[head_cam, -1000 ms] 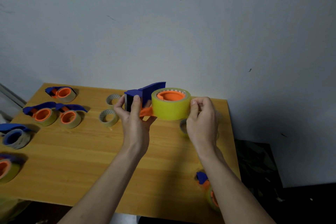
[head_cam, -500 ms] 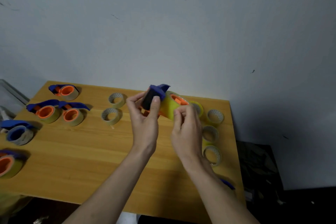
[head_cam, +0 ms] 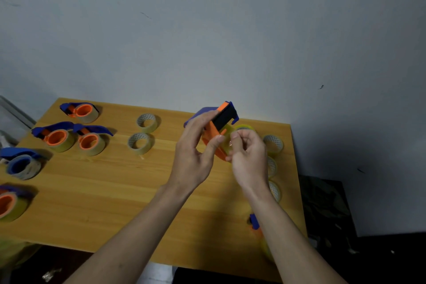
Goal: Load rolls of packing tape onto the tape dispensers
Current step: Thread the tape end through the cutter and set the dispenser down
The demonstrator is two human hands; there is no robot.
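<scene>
The left hand [head_cam: 193, 157] holds a blue and orange plastic tape dispenser [head_cam: 221, 122] up above the wooden table [head_cam: 110, 191], fingers clamped on it. The right hand [head_cam: 249, 159] pinches its fingers at the yellow tape roll [head_cam: 228, 138] on it, maybe the tape end. Loose clear tape rolls [head_cam: 141, 143] and loaded dispensers [head_cam: 57, 136] lie around; the right arm hides some.

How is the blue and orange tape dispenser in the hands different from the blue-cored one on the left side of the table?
The held blue and orange tape dispenser is lifted off the wooden table, gripped by the left hand and pinched at by the right hand; the blue-cored dispenser lies flat, untouched. The held one has orange parts and yellowish tape; the other's hub is blue, its roll paler. Both have blue handles and carry tape.
</scene>
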